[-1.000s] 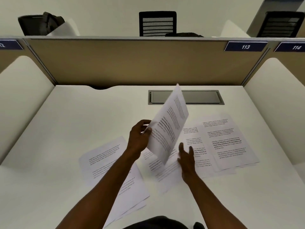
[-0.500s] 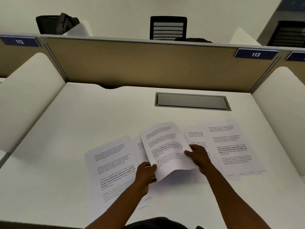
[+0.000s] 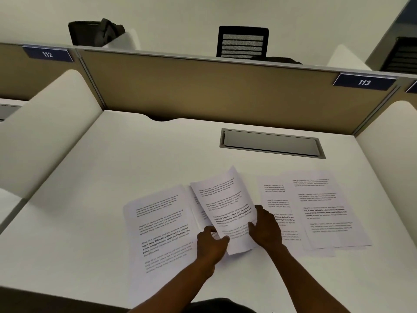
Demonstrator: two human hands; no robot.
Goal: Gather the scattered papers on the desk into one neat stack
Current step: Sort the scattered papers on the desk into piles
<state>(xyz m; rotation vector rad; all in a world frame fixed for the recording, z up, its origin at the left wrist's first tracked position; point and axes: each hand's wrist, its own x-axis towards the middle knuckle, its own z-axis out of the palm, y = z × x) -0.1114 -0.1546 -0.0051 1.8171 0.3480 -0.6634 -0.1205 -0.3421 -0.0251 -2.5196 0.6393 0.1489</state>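
Printed white sheets lie spread across the white desk [image 3: 94, 181]. A curved sheet [image 3: 225, 204] sits in the middle, raised a little above the papers beneath it. My left hand [image 3: 211, 243] pinches its lower left corner. My right hand [image 3: 266, 229] grips its right edge, thumb on top. To the left lies a pile of sheets [image 3: 158, 224], skewed clockwise. To the right several overlapping sheets [image 3: 320, 211] rest flat on the desk, partly hidden behind my right hand.
A grey cable hatch [image 3: 270, 144] is set into the desk behind the papers. A tan partition [image 3: 203, 91] closes the back, and rounded white side dividers [image 3: 45, 132] flank the desk. Black chairs [image 3: 242, 41] stand beyond the partition.
The sheet that my left hand held up on edge has come down flat over the middle papers. My right hand has taken its right edge. The camera has turned left.
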